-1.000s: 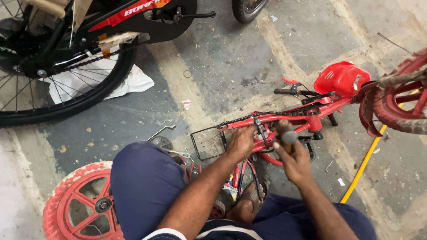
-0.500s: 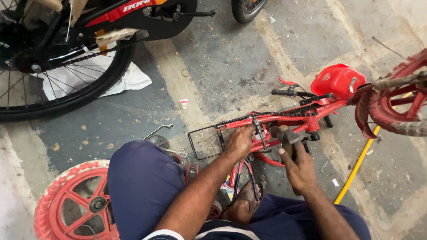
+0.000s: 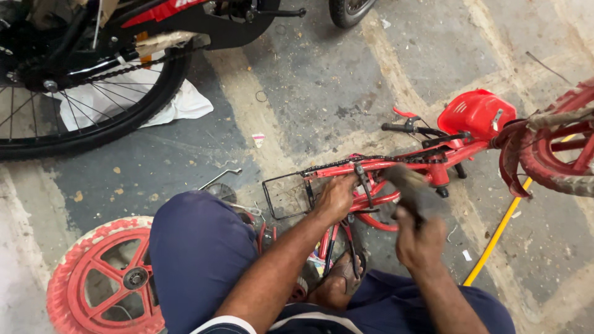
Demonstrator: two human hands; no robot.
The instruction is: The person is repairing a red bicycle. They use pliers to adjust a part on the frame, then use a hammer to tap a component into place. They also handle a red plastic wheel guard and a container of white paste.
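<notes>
Now: two hands on a small red bike frame (image 3: 396, 166) lying on the floor (image 3: 322, 80).
Left hand (image 3: 334, 198) has fingers wrapped around the frame tube beside the wire basket (image 3: 288, 196). Right hand (image 3: 421, 238) grips a blurred dark tool (image 3: 411, 188), fingers closed on it, just over the frame. Loose red wheel (image 3: 105, 278) near the left knee.

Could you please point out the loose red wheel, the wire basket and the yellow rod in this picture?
loose red wheel (image 3: 102, 281): head view, on a red spoke.
wire basket (image 3: 286, 196): head view, on its mesh.
yellow rod (image 3: 495, 238): head view, mid-length.
</notes>
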